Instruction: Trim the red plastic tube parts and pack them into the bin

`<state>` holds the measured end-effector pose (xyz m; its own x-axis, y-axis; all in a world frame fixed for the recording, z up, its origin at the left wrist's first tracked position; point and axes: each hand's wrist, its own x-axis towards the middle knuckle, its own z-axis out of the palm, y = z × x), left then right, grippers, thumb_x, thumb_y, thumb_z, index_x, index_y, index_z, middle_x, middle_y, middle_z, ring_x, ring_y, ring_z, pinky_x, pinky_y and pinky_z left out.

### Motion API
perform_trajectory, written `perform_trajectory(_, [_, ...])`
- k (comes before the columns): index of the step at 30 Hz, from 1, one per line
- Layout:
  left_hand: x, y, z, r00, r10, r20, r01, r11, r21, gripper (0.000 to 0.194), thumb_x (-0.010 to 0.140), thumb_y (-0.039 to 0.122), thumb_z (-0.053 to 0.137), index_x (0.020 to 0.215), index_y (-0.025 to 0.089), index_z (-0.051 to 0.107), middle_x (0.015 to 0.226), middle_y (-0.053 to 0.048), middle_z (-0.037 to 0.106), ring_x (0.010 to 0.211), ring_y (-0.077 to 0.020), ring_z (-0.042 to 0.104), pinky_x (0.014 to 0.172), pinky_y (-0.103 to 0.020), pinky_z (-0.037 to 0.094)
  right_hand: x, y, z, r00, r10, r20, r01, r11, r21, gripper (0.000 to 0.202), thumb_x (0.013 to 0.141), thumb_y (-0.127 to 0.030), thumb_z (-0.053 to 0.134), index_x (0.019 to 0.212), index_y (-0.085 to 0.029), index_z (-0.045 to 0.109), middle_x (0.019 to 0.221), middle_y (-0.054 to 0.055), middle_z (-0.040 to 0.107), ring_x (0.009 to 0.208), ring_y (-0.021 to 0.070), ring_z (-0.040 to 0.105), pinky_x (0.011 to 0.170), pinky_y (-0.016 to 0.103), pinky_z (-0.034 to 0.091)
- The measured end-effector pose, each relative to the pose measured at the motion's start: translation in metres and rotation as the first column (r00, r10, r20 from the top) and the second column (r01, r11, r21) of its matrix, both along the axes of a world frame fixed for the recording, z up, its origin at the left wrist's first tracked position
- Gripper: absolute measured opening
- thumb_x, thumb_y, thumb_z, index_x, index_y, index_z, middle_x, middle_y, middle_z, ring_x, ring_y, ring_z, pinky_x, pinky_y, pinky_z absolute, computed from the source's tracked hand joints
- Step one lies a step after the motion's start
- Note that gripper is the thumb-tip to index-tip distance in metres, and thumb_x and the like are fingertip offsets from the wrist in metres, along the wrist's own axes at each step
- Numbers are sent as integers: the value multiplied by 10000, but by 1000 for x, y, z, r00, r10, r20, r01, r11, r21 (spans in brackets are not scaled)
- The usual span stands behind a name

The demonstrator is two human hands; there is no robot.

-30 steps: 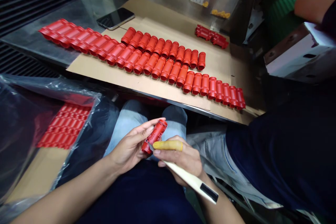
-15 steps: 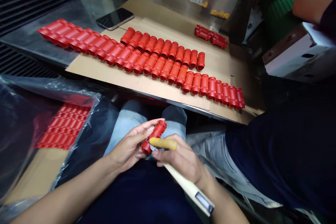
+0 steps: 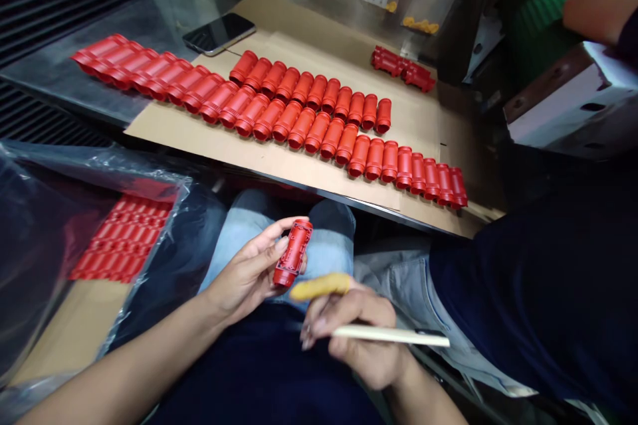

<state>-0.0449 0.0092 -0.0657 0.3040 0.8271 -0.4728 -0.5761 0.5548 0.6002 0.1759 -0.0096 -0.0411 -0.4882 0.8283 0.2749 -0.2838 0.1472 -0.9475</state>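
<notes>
My left hand (image 3: 246, 272) is closed around a red ribbed plastic housing (image 3: 293, 254), holding it tilted above my lap with its open, slotted side facing up. Below and to the right of that part, my right hand (image 3: 361, 325) grips a cream-handled utility knife (image 3: 399, 335). The knife lies almost level, its back end pointing right; its blade is mostly hidden by the fingers. A yellow finger cot (image 3: 319, 286) covers my right index finger, which is extended close to the housing but apart from it.
Rows of red housings (image 3: 299, 126) stand on cardboard (image 3: 209, 139) over the table. A phone (image 3: 219, 33) lies behind them, and a pair of red parts (image 3: 403, 68) sits farther back. At left, a plastic-lined box (image 3: 182, 196) holds more red parts. Another person (image 3: 538, 279) sits close at right.
My right hand has drawn the utility knife away from the housing, down and to the right, and swung its handle level. My left hand has turned the housing more upright.
</notes>
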Motion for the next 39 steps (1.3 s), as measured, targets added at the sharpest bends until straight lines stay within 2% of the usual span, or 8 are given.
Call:
perform_trajectory(1, [0,1,1,1000,11,-18,-11,999,30,632,1019,404,774,1575,214,543,932,-104,750,615,-124,616,501,-172,460,1,0,-5,991,-117,60,115,992,41,148,1099,-362,686,1164,-254,763,934,66,845,883,225,846,774,359,722])
perform_trajectory(3, [1,1,3,997,51,-63,-44,992,115,717,992,370,814,1613,238,483,1000,-104,771,587,-113,611,497,-186,488,3,0,-14,917,-344,200,309,933,186,177,1070,-248,710,1234,-256,778,1051,84,843,965,242,836,869,400,721])
perform_trajectory(5, [2,2,3,986,118,-117,-93,975,202,786,932,311,880,1600,256,470,1103,-115,787,592,-122,646,497,-208,531,3,1,-20,829,-487,273,394,857,333,283,1041,-153,707,1297,-252,774,1183,106,828,1059,260,821,940,414,709])
perform_trajectory(7, [3,0,3,969,188,-162,-141,954,264,757,883,249,920,1522,252,514,1154,-115,795,637,-147,699,533,-239,588,2,2,-23,797,-536,278,400,813,422,351,1030,-117,695,1352,-241,756,1273,126,803,1119,275,804,952,414,705])
perform_trajectory(12, [5,-4,3,945,258,-199,-180,922,342,602,854,196,941,1327,242,572,1100,-85,818,684,-179,753,590,-281,643,-7,6,-24,809,-546,220,367,760,536,372,1068,-151,660,1425,-235,719,1283,141,792,1120,283,780,920,433,700])
perform_trajectory(20, [4,-6,5,941,263,-212,-164,904,394,542,869,149,922,1268,254,571,1151,-77,822,755,-201,789,626,-297,667,-10,8,-26,805,-565,182,380,726,573,416,1056,-145,674,1454,-264,708,1282,123,797,1082,274,783,879,421,701])
perform_trajectory(32, [4,-7,-5,948,268,-174,-166,878,449,511,898,107,887,1287,241,583,1170,-85,820,764,-196,805,630,-297,689,-12,11,-26,824,-540,170,350,723,595,361,1065,-117,661,1409,-207,723,1246,136,801,1103,263,776,893,413,699])
perform_trajectory(39, [3,-11,-9,943,283,-174,-172,864,473,495,917,92,862,1286,237,566,1185,-87,813,771,-191,804,637,-298,695,-16,10,-24,817,-555,154,393,733,556,348,1052,-92,672,1375,-208,730,1238,128,800,1088,258,771,903,420,694])
